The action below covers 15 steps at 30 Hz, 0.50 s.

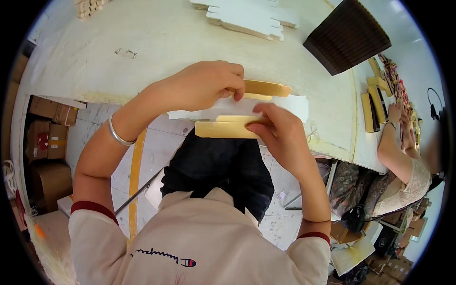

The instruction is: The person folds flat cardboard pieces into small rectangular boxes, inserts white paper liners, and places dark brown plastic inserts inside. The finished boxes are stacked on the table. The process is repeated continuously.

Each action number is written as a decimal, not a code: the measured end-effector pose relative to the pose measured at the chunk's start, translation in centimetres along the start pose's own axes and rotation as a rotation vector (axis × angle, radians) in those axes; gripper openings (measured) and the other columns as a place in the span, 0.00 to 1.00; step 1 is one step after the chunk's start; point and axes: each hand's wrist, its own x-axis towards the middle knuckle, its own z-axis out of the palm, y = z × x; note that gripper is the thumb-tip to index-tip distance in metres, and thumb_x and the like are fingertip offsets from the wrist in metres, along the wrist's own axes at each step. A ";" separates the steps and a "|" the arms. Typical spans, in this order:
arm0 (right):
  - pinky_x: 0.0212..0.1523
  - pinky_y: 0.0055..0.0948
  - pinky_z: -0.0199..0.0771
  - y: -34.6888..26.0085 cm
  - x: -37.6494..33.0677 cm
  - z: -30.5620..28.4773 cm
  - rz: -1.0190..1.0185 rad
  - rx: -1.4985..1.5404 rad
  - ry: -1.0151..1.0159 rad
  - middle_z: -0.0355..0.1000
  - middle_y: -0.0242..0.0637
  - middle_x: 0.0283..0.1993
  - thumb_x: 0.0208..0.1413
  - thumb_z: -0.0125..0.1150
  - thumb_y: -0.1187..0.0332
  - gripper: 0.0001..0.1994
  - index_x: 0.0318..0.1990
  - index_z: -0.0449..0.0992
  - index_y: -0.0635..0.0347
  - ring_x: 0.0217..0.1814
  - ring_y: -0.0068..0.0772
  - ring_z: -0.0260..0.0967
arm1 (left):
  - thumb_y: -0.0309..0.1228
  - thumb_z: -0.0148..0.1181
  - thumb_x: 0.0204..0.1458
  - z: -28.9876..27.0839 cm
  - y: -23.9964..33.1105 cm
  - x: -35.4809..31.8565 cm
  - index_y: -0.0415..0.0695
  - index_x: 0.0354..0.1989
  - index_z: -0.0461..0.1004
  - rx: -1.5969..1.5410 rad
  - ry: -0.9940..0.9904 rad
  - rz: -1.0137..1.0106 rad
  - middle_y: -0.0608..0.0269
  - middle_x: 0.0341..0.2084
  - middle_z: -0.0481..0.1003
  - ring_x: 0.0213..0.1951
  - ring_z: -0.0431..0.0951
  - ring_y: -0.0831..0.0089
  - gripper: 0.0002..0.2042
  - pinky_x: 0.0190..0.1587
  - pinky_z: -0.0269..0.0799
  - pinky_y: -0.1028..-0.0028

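Two gold-coloured folded card pieces lie across the table's near edge, over a flat white card sheet [298, 107]. My left hand [209, 85] reaches in from the left with its fingers curled down at the left end of the far gold card piece [266, 88]; its fingertips are partly hidden. Closer to me, the near gold card piece [218, 129] is pinched at its right end between the thumb and fingers of my right hand [280, 128]. Whether the two gold pieces are joined I cannot tell.
Flat white card blanks [247, 19] are piled at the far side of the table [156, 52]. A tall dark-brown stack [348, 37] stands at the far right. Beyond it, a co-worker's hands [399, 114] are busy near gold boxes [373, 104]. Brown cartons [47, 142] sit below at left.
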 end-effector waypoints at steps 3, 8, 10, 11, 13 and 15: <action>0.42 0.37 0.68 0.7 0.5 1.0 -0.290 -0.262 0.213 0.68 0.44 0.44 0.43 0.67 0.71 0.12 0.36 0.73 0.61 0.43 0.48 0.67 | 0.19 0.52 0.50 0.3 -0.1 -0.1 0.42 0.29 0.74 0.007 0.058 0.022 0.63 0.32 0.72 0.38 0.72 0.61 0.05 0.41 0.68 0.64; 0.43 0.36 0.68 1.3 -1.9 2.6 -0.441 -0.341 0.199 0.66 0.43 0.43 0.44 0.63 0.71 0.14 0.40 0.74 0.62 0.43 0.41 0.67 | 0.23 0.53 0.53 0.4 0.1 -0.3 0.42 0.30 0.75 0.022 0.067 0.007 0.65 0.33 0.73 0.39 0.71 0.62 0.04 0.42 0.69 0.65; 0.42 0.35 0.68 1.3 -1.6 2.9 -0.377 -0.296 0.225 0.65 0.39 0.41 0.45 0.62 0.71 0.13 0.40 0.73 0.63 0.42 0.39 0.66 | 0.25 0.57 0.51 -0.1 0.6 -0.5 0.42 0.32 0.75 0.043 0.014 -0.021 0.63 0.37 0.72 0.43 0.70 0.61 0.02 0.45 0.68 0.66; 0.42 0.34 0.68 0.9 -1.5 2.9 -0.355 -0.298 0.207 0.65 0.39 0.41 0.45 0.62 0.71 0.12 0.39 0.72 0.62 0.42 0.39 0.66 | 0.26 0.58 0.50 -0.4 1.0 -0.6 0.42 0.33 0.75 0.054 -0.012 -0.034 0.62 0.39 0.72 0.44 0.70 0.60 0.03 0.46 0.68 0.66; 0.41 0.34 0.68 0.2 -1.1 2.4 -0.308 -0.305 0.172 0.65 0.39 0.40 0.45 0.61 0.72 0.11 0.37 0.72 0.62 0.42 0.40 0.67 | 0.30 0.60 0.50 -1.3 2.4 -0.9 0.42 0.35 0.75 0.043 -0.052 -0.069 0.62 0.41 0.72 0.45 0.69 0.60 0.06 0.46 0.68 0.66; 0.41 0.35 0.69 -0.2 -0.1 1.3 -0.238 -0.284 0.041 0.67 0.40 0.37 0.45 0.61 0.72 0.09 0.34 0.71 0.63 0.41 0.41 0.68 | 0.33 0.63 0.48 -1.0 3.2 -1.3 0.42 0.36 0.74 0.110 -0.029 -0.044 0.63 0.42 0.72 0.45 0.68 0.60 0.10 0.46 0.68 0.66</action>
